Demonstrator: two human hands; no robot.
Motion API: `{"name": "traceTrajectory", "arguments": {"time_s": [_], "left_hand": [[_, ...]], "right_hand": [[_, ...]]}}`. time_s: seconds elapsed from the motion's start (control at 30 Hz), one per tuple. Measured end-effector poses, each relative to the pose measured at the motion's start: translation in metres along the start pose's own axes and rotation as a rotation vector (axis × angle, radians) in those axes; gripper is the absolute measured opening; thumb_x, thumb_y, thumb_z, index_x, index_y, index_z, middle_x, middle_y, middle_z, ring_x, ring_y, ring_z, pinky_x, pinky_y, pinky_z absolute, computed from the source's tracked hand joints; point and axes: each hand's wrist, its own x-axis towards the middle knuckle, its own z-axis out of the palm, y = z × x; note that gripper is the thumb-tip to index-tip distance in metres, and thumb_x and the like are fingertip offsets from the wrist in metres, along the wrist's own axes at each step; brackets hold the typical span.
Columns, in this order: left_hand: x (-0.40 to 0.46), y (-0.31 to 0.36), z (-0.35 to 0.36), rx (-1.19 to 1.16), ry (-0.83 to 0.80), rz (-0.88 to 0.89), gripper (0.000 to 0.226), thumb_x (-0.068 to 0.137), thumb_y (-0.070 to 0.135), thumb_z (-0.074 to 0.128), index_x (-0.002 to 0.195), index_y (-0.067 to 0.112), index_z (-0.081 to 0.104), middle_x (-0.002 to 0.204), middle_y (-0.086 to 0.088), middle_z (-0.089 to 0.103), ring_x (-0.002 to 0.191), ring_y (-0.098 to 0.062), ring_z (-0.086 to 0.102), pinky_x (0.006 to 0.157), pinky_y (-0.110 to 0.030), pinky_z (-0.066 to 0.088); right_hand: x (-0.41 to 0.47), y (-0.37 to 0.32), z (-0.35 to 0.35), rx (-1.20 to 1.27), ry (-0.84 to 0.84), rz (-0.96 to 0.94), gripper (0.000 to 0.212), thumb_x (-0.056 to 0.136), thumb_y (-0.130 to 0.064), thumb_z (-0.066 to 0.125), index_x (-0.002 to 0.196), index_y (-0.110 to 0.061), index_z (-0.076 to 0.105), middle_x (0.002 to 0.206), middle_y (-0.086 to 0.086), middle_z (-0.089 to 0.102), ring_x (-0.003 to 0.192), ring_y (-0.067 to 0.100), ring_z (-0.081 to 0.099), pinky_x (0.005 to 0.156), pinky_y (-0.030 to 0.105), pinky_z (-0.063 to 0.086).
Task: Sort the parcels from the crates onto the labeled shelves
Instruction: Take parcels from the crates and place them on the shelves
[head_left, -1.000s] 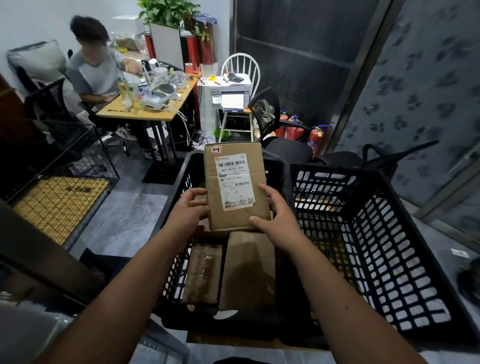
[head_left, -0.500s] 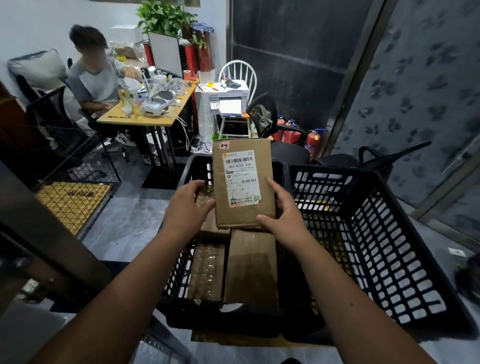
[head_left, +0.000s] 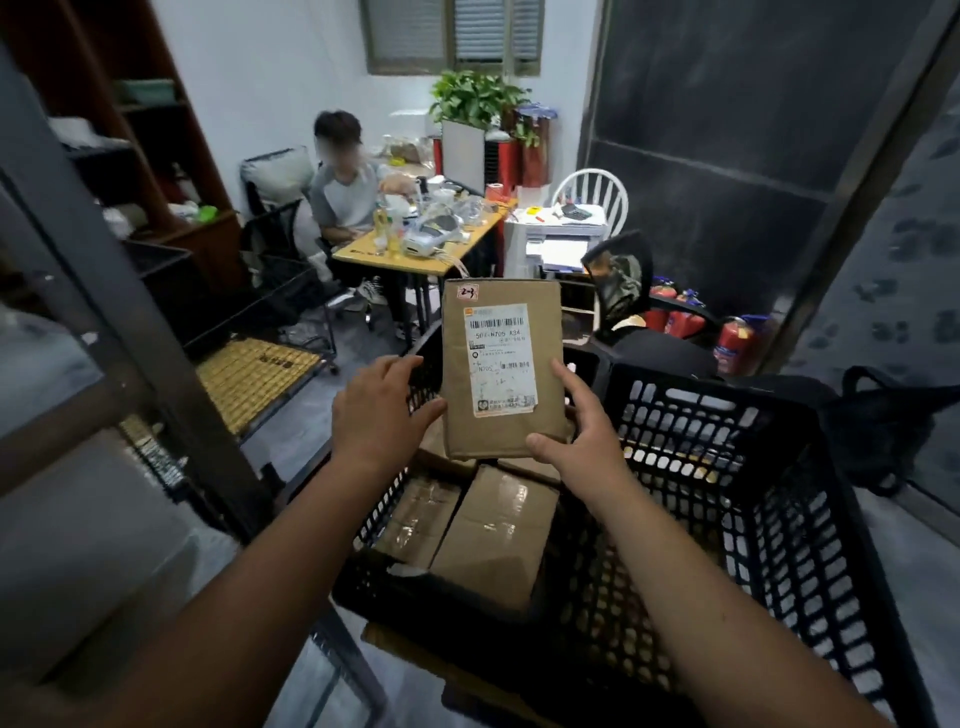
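I hold a flat brown cardboard parcel (head_left: 501, 364) upright above a black plastic crate (head_left: 374, 582). It bears a white shipping label and a small handwritten tag at its top left corner. My left hand (head_left: 382, 410) grips its lower left edge and my right hand (head_left: 579, 431) grips its lower right corner. Below it, more brown parcels (head_left: 493, 535) lie taped in the left crate. A second black crate (head_left: 769, 519) stands to the right. A grey metal shelf frame (head_left: 130, 322) rises close at my left.
A person sits at a cluttered wooden desk (head_left: 415, 249) at the back. A wire cage with a yellow mat (head_left: 254, 374) stands left of the crates. A white chair (head_left: 592, 192), a printer (head_left: 561, 244) and red fire extinguishers (head_left: 732, 338) stand behind the crates.
My view has lifted and turned left, bringing the shelf frame into sight. The parcel has risen a little higher above the crate, still held in both hands.
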Motion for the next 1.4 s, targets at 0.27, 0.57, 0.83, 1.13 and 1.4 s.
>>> {"name": "traceTrajectory", "arguments": {"time_s": [0.27, 0.57, 0.83, 1.13, 1.4], "left_hand": [[-0.087, 0.046, -0.031, 0.096, 0.11, -0.213, 0.065, 0.093, 0.058, 0.068, 0.15, 0.034, 0.048, 0.149, 0.003, 0.052, 0.137, -0.025, 0.047, 0.109, -0.051, 0.044], [-0.182, 0.059, -0.112, 0.205, 0.266, -0.443, 0.061, 0.09, 0.054, 0.073, 0.143, 0.027, 0.056, 0.139, -0.001, 0.06, 0.127, -0.027, 0.054, 0.104, -0.048, 0.048], [-0.299, 0.024, -0.187, 0.331, 0.36, -0.679, 0.075, 0.08, 0.07, 0.071, 0.143, 0.033, 0.054, 0.143, 0.002, 0.058, 0.131, -0.027, 0.051, 0.107, -0.051, 0.047], [-0.461, 0.004, -0.266, 0.372, 0.467, -0.873, 0.068, 0.088, 0.061, 0.072, 0.146, 0.032, 0.051, 0.153, 0.0, 0.052, 0.139, -0.028, 0.046, 0.11, -0.052, 0.044], [-0.603, -0.002, -0.332, 0.441, 0.497, -1.04, 0.067, 0.089, 0.058, 0.072, 0.145, 0.026, 0.054, 0.149, -0.004, 0.054, 0.133, -0.033, 0.05, 0.104, -0.051, 0.047]], "right_hand": [[-0.028, -0.007, -0.029, 0.039, -0.212, -0.087, 0.099, 0.082, 0.003, 0.08, 0.145, -0.064, 0.041, 0.155, -0.009, 0.039, 0.135, 0.015, 0.051, 0.105, 0.041, 0.056], [-0.076, -0.052, 0.003, 0.051, -0.471, -0.186, 0.098, 0.084, -0.002, 0.081, 0.138, -0.072, 0.037, 0.154, -0.013, 0.041, 0.14, 0.008, 0.044, 0.115, 0.046, 0.046], [-0.16, -0.089, 0.063, 0.079, -0.719, -0.286, 0.093, 0.088, -0.002, 0.077, 0.146, -0.062, 0.036, 0.152, -0.017, 0.037, 0.137, 0.0, 0.04, 0.118, 0.035, 0.04], [-0.294, -0.133, 0.144, 0.142, -0.959, -0.364, 0.091, 0.089, 0.002, 0.074, 0.149, -0.054, 0.036, 0.14, -0.028, 0.037, 0.123, -0.022, 0.04, 0.096, 0.004, 0.042], [-0.431, -0.165, 0.194, 0.176, -1.123, -0.381, 0.095, 0.086, 0.003, 0.076, 0.146, -0.06, 0.037, 0.148, -0.011, 0.037, 0.132, 0.002, 0.047, 0.113, 0.039, 0.049]]}}
